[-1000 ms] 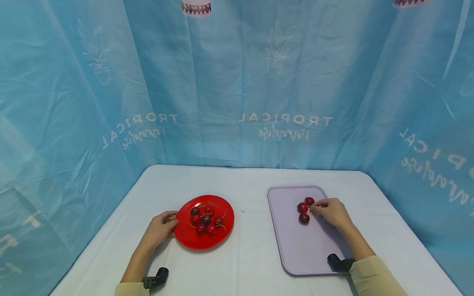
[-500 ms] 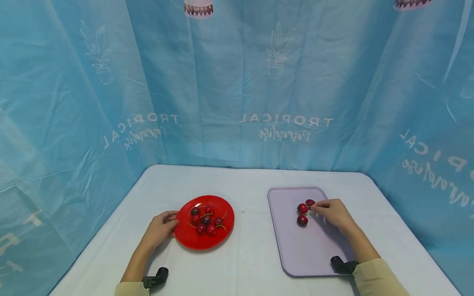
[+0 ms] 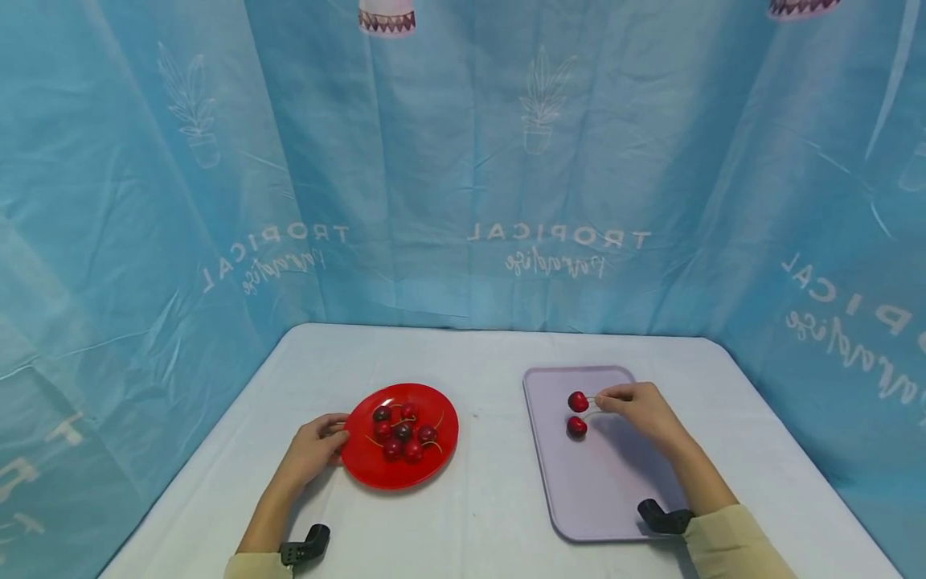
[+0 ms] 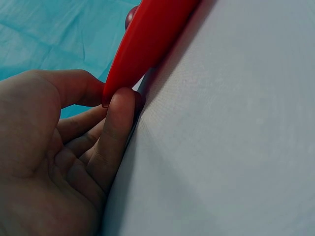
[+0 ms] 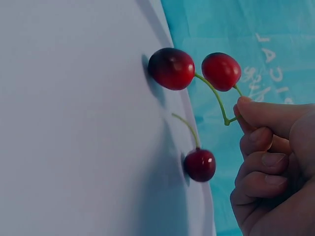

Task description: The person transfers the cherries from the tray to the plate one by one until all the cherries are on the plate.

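Observation:
My right hand (image 3: 640, 410) pinches the stem of a red cherry (image 5: 221, 72) between thumb and forefinger, over the lilac tray (image 3: 604, 498). A second, darker cherry (image 5: 171, 69) lies nearer on the tray, its stem end right at the fingertips. The third cherry (image 5: 200, 165) rests on the tray, stem upward; in the head view the right hand hides it. On the left, my left hand (image 3: 313, 449) grips the rim of a red plate (image 3: 369, 470) between thumb and fingers. Several cherries (image 3: 403, 432) with green stems sit in the plate's middle.
A white cloth (image 3: 485, 490) covers the table under plate and tray. Blue printed curtains (image 3: 463, 161) hang behind and along both sides. Black wrist cameras (image 3: 307, 545) are strapped on both wrists.
The right hand has shifted slightly left and up with the pinched cherry. The second cherry has moved left on the tray with it. The left hand and plate have stayed still.

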A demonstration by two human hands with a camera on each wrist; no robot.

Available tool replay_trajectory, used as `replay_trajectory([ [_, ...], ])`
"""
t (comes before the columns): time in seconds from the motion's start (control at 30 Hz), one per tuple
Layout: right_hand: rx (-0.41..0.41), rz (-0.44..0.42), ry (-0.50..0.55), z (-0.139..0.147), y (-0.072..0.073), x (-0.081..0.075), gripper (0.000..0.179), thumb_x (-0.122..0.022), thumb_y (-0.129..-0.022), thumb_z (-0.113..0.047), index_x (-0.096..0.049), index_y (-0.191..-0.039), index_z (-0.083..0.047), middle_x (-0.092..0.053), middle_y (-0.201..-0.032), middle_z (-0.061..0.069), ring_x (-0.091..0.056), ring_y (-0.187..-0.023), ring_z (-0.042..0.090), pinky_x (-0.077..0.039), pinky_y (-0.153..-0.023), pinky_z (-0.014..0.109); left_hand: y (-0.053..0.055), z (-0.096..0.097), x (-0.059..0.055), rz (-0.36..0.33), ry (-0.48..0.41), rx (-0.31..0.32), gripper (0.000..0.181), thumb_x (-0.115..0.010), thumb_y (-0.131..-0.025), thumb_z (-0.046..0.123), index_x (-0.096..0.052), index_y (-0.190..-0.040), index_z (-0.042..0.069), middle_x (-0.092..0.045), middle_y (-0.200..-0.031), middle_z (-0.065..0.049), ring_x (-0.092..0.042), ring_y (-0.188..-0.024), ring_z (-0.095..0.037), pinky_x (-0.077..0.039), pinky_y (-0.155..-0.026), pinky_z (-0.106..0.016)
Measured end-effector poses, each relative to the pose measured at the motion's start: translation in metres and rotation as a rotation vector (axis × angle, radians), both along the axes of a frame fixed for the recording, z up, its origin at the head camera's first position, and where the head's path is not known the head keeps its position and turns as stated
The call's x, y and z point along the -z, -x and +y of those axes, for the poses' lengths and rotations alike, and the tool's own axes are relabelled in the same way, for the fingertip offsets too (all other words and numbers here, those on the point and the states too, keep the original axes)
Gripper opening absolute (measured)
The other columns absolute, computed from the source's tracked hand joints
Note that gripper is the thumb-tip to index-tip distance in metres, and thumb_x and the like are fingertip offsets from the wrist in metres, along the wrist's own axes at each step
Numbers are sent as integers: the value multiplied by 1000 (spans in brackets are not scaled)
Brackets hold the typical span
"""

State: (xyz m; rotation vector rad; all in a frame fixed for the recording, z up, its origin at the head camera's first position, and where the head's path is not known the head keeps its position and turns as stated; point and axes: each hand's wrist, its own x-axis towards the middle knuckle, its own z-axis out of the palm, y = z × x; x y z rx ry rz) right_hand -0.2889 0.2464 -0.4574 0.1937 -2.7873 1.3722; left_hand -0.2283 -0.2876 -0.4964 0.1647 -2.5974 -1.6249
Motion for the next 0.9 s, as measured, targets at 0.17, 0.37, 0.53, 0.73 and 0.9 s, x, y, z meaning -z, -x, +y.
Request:
replay_trajectory([
  [0.17, 7, -1, 12, -12, -3, -5, 26, -67, -90, -26, -73, -102, -4, -69, -99, 7, -58, -93, 25, -47, -80, 41, 0, 0, 1, -2, 14, -5, 39, -60, -92, 14, -55, -128, 0, -62, -112, -15, -63, -76, -20, -57, -65, -30],
  [0.37, 0, -11, 29, -22, -3, -6, 28, -68, -90, -29, -74, -102, -4, -68, -100, 7, -56, -96, 25, -46, -82, 42, -1, 0, 0, 4, 34, -3, 39, -60, -92, 15, -55, -128, 0, -62, -111, -15, -63, -77, -19, -57, -65, -29],
  [0.53, -11, -35, 67, -27, -1, -5, 30, -67, -90, -30, -73, -104, -5, -68, -103, 7, -56, -102, 26, -45, -89, 50, -2, 0, -1, 1, 28, -3, 39, -60, -92, 14, -55, -127, -1, -62, -109, -14, -62, -76, -20, -56, -64, -29],
  [0.73, -24, -29, 83, -35, 0, -7, 28, -69, -88, -30, -74, -101, -6, -70, -99, 4, -58, -97, 24, -46, -85, 45, -3, 1, -2, -5, 17, -8, 39, -60, -92, 14, -55, -128, 0, -62, -110, -16, -63, -76, -20, -56, -64, -28],
  [0.9, -25, -46, 96, -44, -2, -12, 28, -69, -88, -30, -74, -102, -7, -70, -98, 5, -59, -96, 24, -46, -87, 46, -3, 2, -2, 0, 30, -5, 40, -61, -92, 14, -55, -128, 0, -62, -111, -16, -62, -78, -21, -56, -65, -28],
])
